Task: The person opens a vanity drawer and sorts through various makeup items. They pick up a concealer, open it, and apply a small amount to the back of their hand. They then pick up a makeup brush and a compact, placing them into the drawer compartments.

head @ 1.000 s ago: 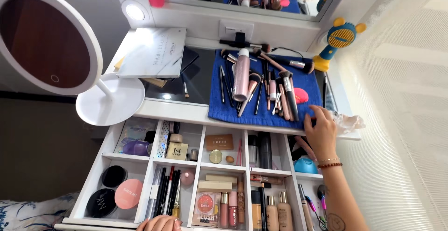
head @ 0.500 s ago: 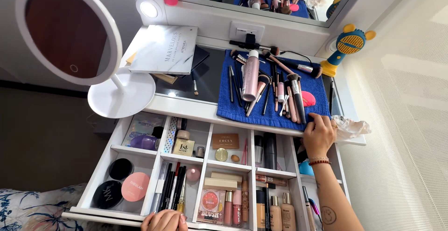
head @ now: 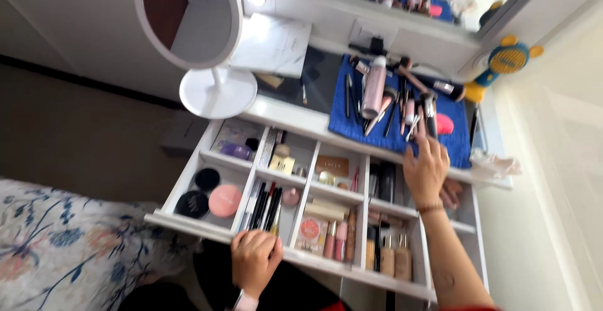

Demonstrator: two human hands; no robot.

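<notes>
Left hand (head: 254, 261) grips drawer (head: 213, 228) front; right hand (head: 426, 170) on blue towel (head: 461, 141).

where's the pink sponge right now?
Head view, upper right: the pink sponge lies on the blue towel near its right edge, beside the brushes, just above the right hand.

- Marbled white flat box (head: 276, 46): rectangular, lies at the far left corner of the surface, behind the stand of the round mirror.
- Brown flat package (head: 331, 165): rectangular, lies in a far middle compartment of the open drawer.
- Cream square package (head: 282, 163): small, lies in the far compartment to the left of the brown one.
- Pink-and-red package (head: 308, 232): squarish with a round pink centre, lies in a near middle compartment, close to the drawer's front edge.
- Print on every item is blurred.
</notes>
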